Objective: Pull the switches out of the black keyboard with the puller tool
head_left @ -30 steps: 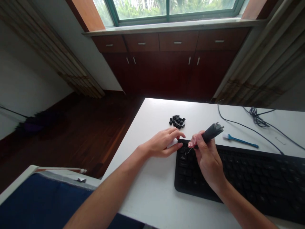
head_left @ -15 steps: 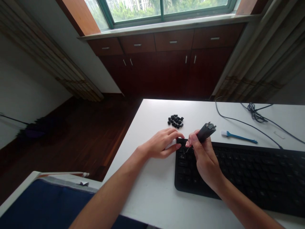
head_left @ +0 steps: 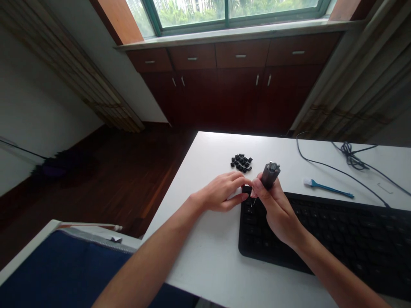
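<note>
A black keyboard [head_left: 334, 239] lies on the white table. My right hand [head_left: 282, 214] is wrapped around the dark grey handle of a keycap puller [head_left: 270, 175]. Its thin wire prongs point down at the keys near the keyboard's upper left corner; whether they grip a key I cannot tell. My left hand [head_left: 224, 191] rests at that same corner, thumb and index finger apart and touching the keyboard's edge, with nothing held. Just beyond the left fingers, several loose black keycaps [head_left: 241, 162] lie in a small pile.
A blue brush [head_left: 332, 188] with white bristles lies behind the keyboard, near a black cable [head_left: 340, 167] and a bundled cord [head_left: 351, 155]. At the far right is a small bent wire piece [head_left: 384, 188]. A blue-seated chair [head_left: 64, 269] stands at lower left, beside the table [head_left: 199, 252].
The keycap puller's handle has tilted to a more upright position, and my right hand has turned with it. My left hand stays at the keyboard's corner. The whole view has shifted slightly.
</note>
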A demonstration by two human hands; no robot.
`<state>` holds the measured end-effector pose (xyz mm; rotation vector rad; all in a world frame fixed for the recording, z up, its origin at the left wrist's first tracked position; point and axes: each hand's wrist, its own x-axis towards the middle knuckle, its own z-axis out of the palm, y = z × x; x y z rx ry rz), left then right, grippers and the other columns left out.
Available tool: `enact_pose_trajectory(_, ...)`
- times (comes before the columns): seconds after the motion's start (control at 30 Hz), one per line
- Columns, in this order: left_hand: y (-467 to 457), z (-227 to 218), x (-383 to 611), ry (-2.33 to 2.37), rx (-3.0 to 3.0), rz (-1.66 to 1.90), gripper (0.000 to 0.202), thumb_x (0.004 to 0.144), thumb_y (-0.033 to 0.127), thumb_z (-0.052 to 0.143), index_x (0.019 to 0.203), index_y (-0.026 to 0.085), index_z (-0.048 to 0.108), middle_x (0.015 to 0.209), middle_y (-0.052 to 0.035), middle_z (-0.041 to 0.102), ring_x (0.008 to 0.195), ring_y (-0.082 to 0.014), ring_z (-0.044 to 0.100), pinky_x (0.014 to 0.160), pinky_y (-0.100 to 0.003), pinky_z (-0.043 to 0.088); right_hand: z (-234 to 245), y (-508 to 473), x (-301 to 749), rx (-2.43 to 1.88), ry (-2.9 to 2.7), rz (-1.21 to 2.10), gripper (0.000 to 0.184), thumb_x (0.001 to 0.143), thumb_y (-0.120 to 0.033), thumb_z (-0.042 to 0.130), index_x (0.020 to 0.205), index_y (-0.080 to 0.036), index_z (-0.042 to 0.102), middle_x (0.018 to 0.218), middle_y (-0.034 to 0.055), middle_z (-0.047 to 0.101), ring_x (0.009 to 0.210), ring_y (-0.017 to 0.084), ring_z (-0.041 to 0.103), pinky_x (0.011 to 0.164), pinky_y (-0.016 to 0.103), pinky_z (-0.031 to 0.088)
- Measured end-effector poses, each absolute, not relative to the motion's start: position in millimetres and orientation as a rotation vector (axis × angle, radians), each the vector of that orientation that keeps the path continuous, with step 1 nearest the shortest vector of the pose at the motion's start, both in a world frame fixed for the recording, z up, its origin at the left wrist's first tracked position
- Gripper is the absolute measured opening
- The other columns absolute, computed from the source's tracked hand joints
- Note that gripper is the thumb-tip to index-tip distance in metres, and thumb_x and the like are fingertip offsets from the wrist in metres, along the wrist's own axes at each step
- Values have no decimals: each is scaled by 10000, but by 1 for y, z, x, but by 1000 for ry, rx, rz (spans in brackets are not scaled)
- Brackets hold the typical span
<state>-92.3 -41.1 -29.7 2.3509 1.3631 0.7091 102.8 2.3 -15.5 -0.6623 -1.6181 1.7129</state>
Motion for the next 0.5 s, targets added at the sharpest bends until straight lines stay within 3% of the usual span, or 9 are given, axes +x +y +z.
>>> enact_pose_trajectory(0.37,-42,-29,-91,1389,2343,714,281,992,335,481,1230,198,538,1072,-104,614,966,-235,591,883,-382,500,-30,-3,109,-571,-1487,1758,108,1030,-388,488,1038,-301,552,898,-4,492,859,181,518,909,376,435)
enact_pose_trajectory(0.5,-43,-27,-91,1386,2354,717,309,1002,359,460,1248,194,548,1077,-109,620,961,-235,593,876,-385,496,-32,-13,105,-690,-1397,1599,85,1020,-395,509,1028,-314,533,943,1,527,932,191,553,989,414,428)
